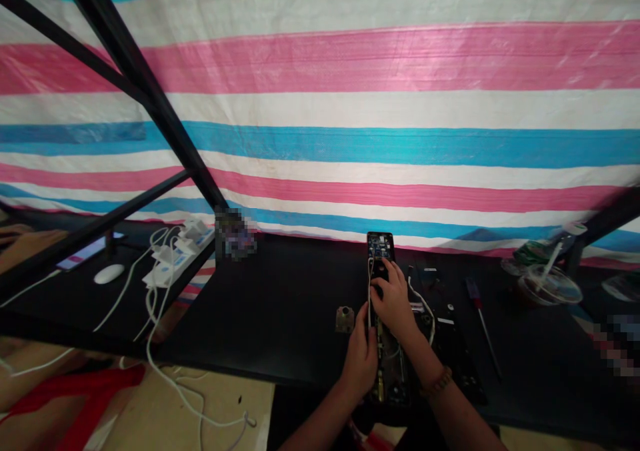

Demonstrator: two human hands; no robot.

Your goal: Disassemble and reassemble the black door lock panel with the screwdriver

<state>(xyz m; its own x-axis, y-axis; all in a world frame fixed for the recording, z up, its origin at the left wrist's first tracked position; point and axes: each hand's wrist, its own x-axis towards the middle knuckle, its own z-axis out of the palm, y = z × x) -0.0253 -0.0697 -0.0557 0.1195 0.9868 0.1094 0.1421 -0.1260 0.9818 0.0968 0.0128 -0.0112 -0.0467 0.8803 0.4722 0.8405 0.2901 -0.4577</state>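
Note:
A long, narrow black device with its inner parts and circuit board exposed [381, 245] lies lengthwise on the black table [280, 311]. My left hand [361, 357] is closed around its left edge near the middle, next to a thin white wire. My right hand [395, 297] presses down on the device's upper middle with fingers curled over it; a beaded bracelet sits on that wrist. A small metal part [345, 319] lies just left of my left hand.
A screwdriver [481, 321] and a black cover panel [453, 344] lie right of the device. Plastic cups [547, 281] stand far right. On the left are a white power strip with cables [173, 257], a white mouse [109, 273] and a phone [83, 254]. Black frame bars [150, 97] cross the upper left.

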